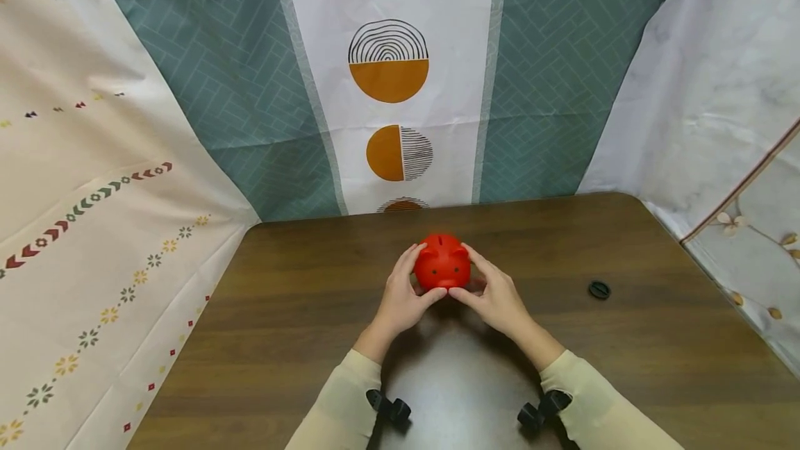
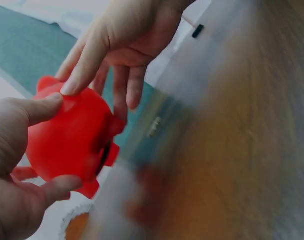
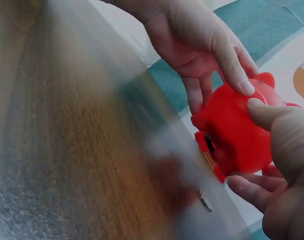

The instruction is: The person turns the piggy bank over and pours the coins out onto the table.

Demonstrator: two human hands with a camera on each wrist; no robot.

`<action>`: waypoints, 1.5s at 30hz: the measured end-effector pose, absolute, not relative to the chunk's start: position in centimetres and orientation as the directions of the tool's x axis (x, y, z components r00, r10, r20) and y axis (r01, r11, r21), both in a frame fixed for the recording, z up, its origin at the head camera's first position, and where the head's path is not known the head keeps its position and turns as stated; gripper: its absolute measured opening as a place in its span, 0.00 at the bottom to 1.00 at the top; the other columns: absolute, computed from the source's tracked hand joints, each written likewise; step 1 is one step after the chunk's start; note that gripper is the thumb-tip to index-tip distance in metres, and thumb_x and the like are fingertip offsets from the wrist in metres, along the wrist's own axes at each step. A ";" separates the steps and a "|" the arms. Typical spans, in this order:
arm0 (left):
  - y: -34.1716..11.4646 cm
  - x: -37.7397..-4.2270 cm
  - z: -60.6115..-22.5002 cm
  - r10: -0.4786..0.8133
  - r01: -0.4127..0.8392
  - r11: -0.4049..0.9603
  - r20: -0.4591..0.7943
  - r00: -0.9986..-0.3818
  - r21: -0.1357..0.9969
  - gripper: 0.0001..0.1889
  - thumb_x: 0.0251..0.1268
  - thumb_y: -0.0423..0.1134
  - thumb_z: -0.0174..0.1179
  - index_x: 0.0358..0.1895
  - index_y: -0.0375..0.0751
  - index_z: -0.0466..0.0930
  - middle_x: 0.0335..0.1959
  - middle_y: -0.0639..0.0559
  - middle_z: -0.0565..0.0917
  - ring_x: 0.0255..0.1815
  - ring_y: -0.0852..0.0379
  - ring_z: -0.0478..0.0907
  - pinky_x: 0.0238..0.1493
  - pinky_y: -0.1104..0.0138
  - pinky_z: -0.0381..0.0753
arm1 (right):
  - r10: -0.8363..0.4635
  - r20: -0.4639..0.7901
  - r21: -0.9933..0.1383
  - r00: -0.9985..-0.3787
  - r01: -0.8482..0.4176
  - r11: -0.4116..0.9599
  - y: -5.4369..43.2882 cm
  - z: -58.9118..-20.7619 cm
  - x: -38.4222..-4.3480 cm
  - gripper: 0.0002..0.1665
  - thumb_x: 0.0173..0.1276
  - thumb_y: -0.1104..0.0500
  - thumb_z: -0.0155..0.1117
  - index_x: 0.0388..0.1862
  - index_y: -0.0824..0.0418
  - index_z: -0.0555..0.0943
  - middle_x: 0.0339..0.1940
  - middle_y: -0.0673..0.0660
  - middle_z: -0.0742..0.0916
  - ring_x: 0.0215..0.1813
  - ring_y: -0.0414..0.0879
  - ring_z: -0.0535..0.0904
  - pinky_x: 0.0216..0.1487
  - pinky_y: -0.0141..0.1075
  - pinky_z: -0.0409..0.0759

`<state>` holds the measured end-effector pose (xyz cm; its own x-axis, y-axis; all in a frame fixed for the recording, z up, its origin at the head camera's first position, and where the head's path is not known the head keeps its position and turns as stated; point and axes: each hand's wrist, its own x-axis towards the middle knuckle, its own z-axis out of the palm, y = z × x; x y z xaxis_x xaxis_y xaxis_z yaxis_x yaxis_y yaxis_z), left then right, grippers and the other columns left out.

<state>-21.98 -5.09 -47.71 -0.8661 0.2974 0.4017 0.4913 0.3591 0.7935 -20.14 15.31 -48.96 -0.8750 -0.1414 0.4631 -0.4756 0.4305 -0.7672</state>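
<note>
A red piggy bank [image 1: 442, 264] is held between both hands above the table, its snout facing me and the coin slot on top. My left hand [image 1: 400, 297] grips one side, thumb at the front by the snout. On the other side my right hand [image 1: 496, 298] grips it the same way, the two thumb tips almost meeting. From below, the right wrist view shows a dark hole in the belly [image 3: 237, 142] between stubby feet. Beneath the piggy bank, a small pale piece [image 2: 154, 126] lies on the tabletop, hidden in the head view.
A round black cap [image 1: 599, 289] lies on the brown wooden table [image 1: 300, 339], to the right of the hands. Patterned cloths [image 1: 250, 89] hang along the back and both sides of the table. Each forearm wears a black strap with a mount [image 1: 400, 410].
</note>
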 end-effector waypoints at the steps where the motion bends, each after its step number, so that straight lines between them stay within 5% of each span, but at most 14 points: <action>1: -5.0 -21.7 -47.1 0.299 0.505 0.333 0.418 -0.858 0.796 0.43 0.53 0.40 0.72 0.73 0.51 0.60 0.73 0.48 0.58 0.67 0.46 0.66 0.44 0.61 0.83 | -0.142 0.481 -0.757 -0.865 -0.492 0.430 15.3 -48.7 -20.1 0.51 0.54 0.53 0.76 0.75 0.46 0.62 0.63 0.57 0.77 0.43 0.52 0.86 0.36 0.34 0.84; 7: -4.8 -21.1 -45.3 0.286 0.718 0.221 0.660 -0.695 0.660 0.42 0.48 0.33 0.74 0.70 0.44 0.64 0.74 0.44 0.57 0.67 0.44 0.67 0.46 0.56 0.82 | -0.125 0.713 -0.585 -0.690 -0.683 0.436 15.3 -47.2 -19.9 0.52 0.49 0.61 0.80 0.73 0.56 0.65 0.67 0.58 0.73 0.46 0.53 0.84 0.42 0.41 0.84; 12: -5.1 -21.8 -47.1 0.291 0.566 0.284 0.493 -0.820 0.774 0.43 0.51 0.36 0.73 0.72 0.46 0.62 0.72 0.45 0.61 0.62 0.44 0.71 0.42 0.56 0.84 | -0.140 0.515 -0.737 -0.846 -0.520 0.431 15.3 -48.2 -20.0 0.50 0.54 0.53 0.76 0.74 0.49 0.63 0.63 0.59 0.76 0.43 0.53 0.86 0.37 0.35 0.84; 15: -5.2 -21.9 -47.6 0.298 0.518 0.307 0.437 -0.849 0.798 0.43 0.52 0.39 0.73 0.72 0.48 0.61 0.71 0.48 0.61 0.62 0.46 0.71 0.43 0.59 0.83 | -0.135 0.451 -0.780 -0.882 -0.463 0.421 15.2 -48.6 -19.9 0.50 0.54 0.52 0.76 0.74 0.47 0.63 0.63 0.60 0.76 0.42 0.54 0.86 0.36 0.34 0.84; 24: -5.2 -21.8 -48.1 0.294 0.485 0.305 0.404 -0.866 0.819 0.42 0.53 0.42 0.72 0.72 0.52 0.61 0.71 0.51 0.62 0.57 0.46 0.74 0.44 0.59 0.84 | -0.123 0.432 -0.778 -0.893 -0.439 0.450 15.1 -48.9 -19.8 0.50 0.54 0.49 0.76 0.74 0.47 0.63 0.63 0.59 0.77 0.40 0.52 0.86 0.33 0.32 0.84; 31: -5.0 -21.5 -46.9 0.271 0.640 0.207 0.585 -0.765 0.740 0.42 0.51 0.36 0.73 0.71 0.48 0.63 0.74 0.47 0.56 0.66 0.45 0.67 0.48 0.56 0.82 | -0.101 0.645 -0.671 -0.757 -0.624 0.401 14.9 -48.2 -19.8 0.50 0.51 0.59 0.79 0.73 0.53 0.65 0.67 0.60 0.73 0.47 0.57 0.84 0.40 0.41 0.84; 37: -5.2 -21.9 -47.9 0.293 0.497 0.251 0.424 -0.857 0.831 0.43 0.54 0.37 0.72 0.73 0.48 0.60 0.73 0.43 0.58 0.62 0.42 0.71 0.42 0.59 0.84 | -0.127 0.461 -0.774 -0.879 -0.467 0.428 14.9 -49.1 -19.8 0.49 0.56 0.49 0.75 0.74 0.46 0.62 0.63 0.59 0.76 0.41 0.53 0.86 0.35 0.32 0.84; 45: -5.0 -22.1 -48.2 0.308 0.472 0.270 0.389 -0.868 0.839 0.44 0.55 0.38 0.71 0.74 0.50 0.56 0.74 0.46 0.57 0.60 0.44 0.71 0.44 0.58 0.83 | -0.115 0.434 -0.788 -0.893 -0.439 0.433 15.0 -48.8 -19.7 0.49 0.55 0.47 0.75 0.74 0.43 0.63 0.63 0.57 0.77 0.41 0.52 0.86 0.33 0.31 0.83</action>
<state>-22.06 -5.04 -48.20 -0.8680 0.3082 0.3894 0.4722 0.2697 0.8392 -19.75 15.04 -48.83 -0.8934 -0.1154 0.4341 -0.4386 0.4327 -0.7877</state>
